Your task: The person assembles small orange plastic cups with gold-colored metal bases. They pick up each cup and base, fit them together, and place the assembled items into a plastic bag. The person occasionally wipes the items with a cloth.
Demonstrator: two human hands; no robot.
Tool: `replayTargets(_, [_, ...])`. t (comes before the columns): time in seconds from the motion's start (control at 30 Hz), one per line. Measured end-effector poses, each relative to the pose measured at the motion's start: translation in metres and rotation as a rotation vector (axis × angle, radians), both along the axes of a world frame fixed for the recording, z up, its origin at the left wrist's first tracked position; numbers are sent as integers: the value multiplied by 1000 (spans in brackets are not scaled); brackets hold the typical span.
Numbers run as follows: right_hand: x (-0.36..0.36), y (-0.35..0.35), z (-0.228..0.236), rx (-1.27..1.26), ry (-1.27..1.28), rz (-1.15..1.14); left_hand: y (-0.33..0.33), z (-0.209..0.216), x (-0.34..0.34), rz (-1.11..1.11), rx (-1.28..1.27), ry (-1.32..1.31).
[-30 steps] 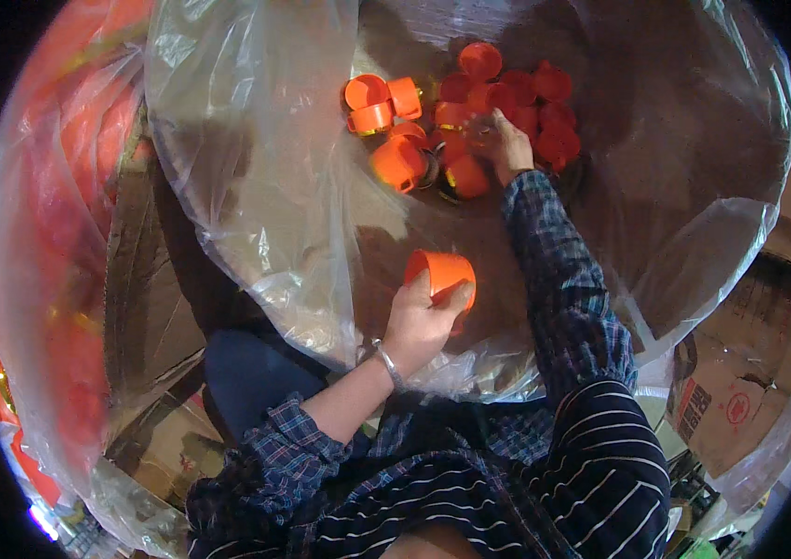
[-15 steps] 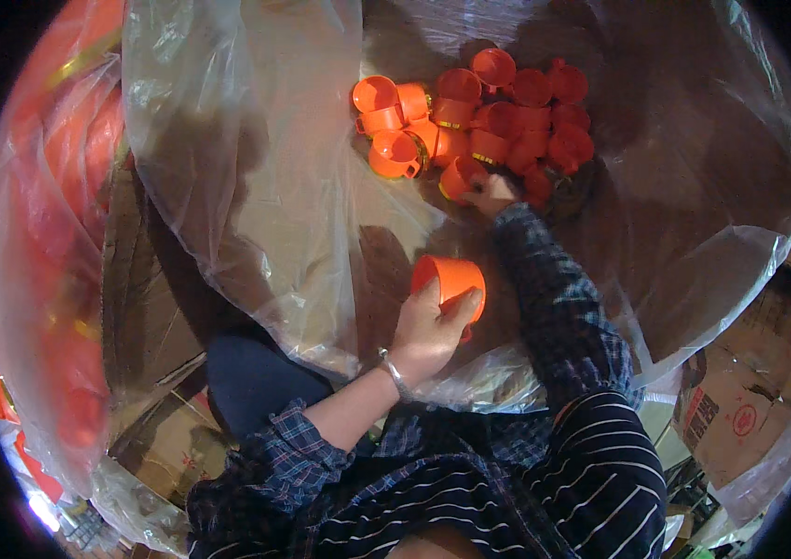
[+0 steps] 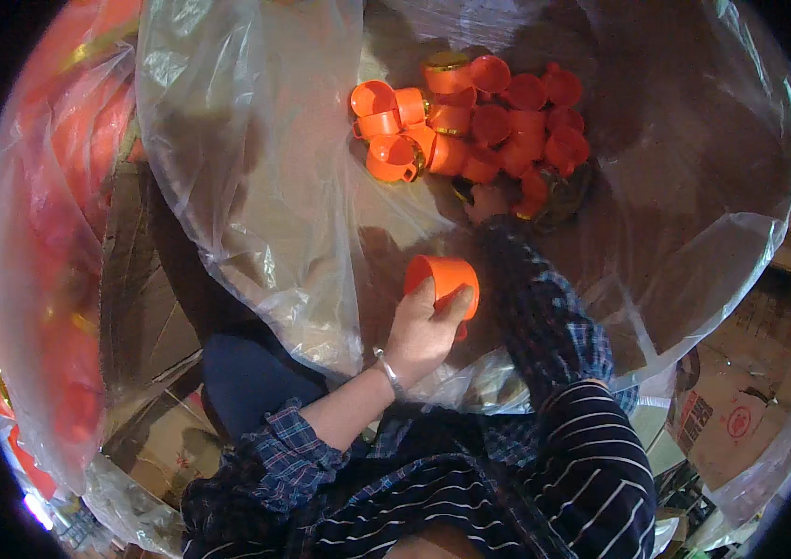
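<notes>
My left hand grips an orange cup with its thumb and fingers round the sides, in front of my body. Farther out, my right hand reaches to the near edge of a pile of orange cups, its fingers curled and partly hidden. Beside those fingers is a small dark, gold-edged thing, too unclear to name. The piled cups have handles, and some show gold bands. At the far side of the pile, one cup lies with its gold base up.
Clear plastic sheeting lines the brown cardboard round the cups. Left of it, a plastic bag covers orange goods. Cardboard boxes stand at the lower right, and more cardboard is at the left.
The cup at my right fingers has left the pile's near edge. A cup with its gold base up now shows at the far side. My left hand still holds its cup.
</notes>
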State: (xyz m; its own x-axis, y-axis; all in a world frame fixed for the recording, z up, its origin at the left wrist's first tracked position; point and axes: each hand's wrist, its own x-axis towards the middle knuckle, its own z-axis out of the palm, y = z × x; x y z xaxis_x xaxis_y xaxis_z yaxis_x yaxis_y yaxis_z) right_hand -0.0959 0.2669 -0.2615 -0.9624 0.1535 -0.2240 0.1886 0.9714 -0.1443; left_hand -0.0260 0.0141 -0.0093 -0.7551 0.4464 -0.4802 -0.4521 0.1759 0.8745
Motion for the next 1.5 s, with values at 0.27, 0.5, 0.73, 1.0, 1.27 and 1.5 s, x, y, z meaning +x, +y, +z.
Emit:
replayTargets(0.27, [6,-18,118,-572,-9,-127,-1,-4,-15,307,220,-140])
replayTargets(0.5, [75,-69,251,-1644,389,-636,-11,-1,-28,363,864,-465])
replayTargets(0.73, [117,-152,261,-906,737,-307,-17,9,-17,244,801,-446])
replayTargets(1.0, [129,-161,274,-455,822,58,-22,3,-18,149,791,-589])
replayTargets(1.27, [117,-155,240,-1590,588,-776,-7,14,0,-121,186,322])
replayTargets(1.5, [117,-151,267,-603,876,-11,-9,15,-14,217,537,-214])
